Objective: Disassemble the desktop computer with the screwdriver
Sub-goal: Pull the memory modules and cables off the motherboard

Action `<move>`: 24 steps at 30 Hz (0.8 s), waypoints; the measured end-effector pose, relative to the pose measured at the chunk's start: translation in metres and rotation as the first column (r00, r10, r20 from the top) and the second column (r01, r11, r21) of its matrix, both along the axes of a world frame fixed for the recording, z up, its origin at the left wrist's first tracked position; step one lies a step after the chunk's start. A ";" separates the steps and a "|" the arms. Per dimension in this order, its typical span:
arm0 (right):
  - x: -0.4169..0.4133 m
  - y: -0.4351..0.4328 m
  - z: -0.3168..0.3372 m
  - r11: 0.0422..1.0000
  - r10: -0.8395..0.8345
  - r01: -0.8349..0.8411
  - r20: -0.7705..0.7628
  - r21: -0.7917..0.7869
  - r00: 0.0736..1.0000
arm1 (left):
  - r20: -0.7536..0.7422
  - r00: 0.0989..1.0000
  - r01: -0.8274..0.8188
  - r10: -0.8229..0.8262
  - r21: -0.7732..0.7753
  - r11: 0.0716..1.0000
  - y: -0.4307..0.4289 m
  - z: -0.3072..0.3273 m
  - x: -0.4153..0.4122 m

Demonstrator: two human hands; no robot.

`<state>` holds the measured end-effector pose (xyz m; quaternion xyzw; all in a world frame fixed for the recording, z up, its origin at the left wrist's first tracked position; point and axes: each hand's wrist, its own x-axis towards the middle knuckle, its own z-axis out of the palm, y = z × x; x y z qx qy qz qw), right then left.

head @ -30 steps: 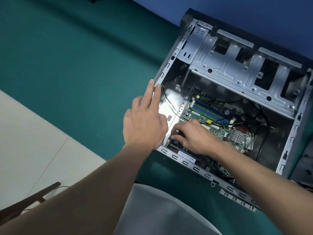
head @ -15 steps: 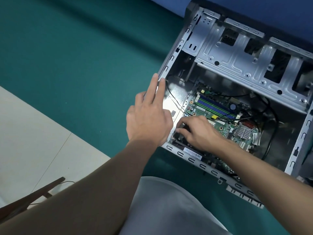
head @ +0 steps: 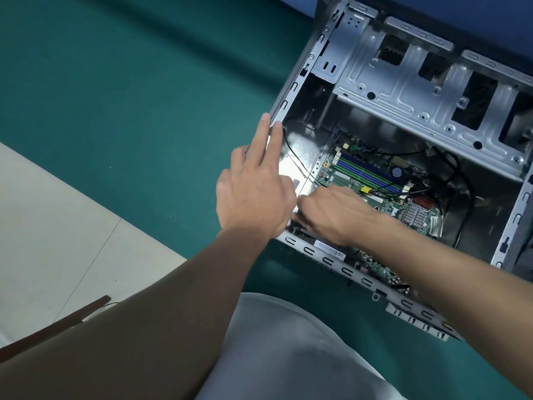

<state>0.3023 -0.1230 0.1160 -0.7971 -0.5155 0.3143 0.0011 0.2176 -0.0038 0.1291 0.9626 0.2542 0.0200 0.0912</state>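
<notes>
Case: open side up, lying on green mat, filling the view from 12 to 4 o'clock. Blue wall runs behind it at 1 o'clock.

Inside the case:
- Cage, bare perforated metal, across the far half.
- Board, green, on the case floor at 6 o'clock of the cage.
- Blue and green slots sit near the board's far edge, with a yellow plug just beside them.
- Heatsink at 3 o'clock of the right hand.
- Black cables loop over the board's right side.
- Label with barcode on the near rim.

Left hand: flat, fingers straight and close together. The fingertips touch the case's left rim, with the palm over its near-left corner. It holds nothing.

Right hand: inside the case, back up, lying on the board's near-left corner, just beside the left hand at its 3 o'clock. The fingers curl downward and their tips are partly hidden behind the left hand. Cannot tell whether they grip anything.

Surroundings:
- Pale tiles at 9 o'clock of the view.
- Brown strip at 8 o'clock.
- Grey cloth at 6 o'clock, between the forearms.
</notes>
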 end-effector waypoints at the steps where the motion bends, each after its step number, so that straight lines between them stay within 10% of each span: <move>1: 0.001 0.003 0.003 1.000 0.028 -0.027 0.025 -0.012 0.999 | 0.002 1.000 0.001 -0.001 -0.003 1.000 0.000 0.000 0.000; 19: 0.008 0.015 0.019 0.953 0.300 -0.298 -0.038 0.061 0.953 | 0.020 1.000 -0.012 0.012 -0.019 1.000 0.000 -0.001 0.000; 24: 0.012 0.010 0.012 0.987 0.160 -0.158 -0.143 0.025 0.977 | 0.020 1.000 -0.013 0.014 -0.031 0.999 0.000 0.000 0.001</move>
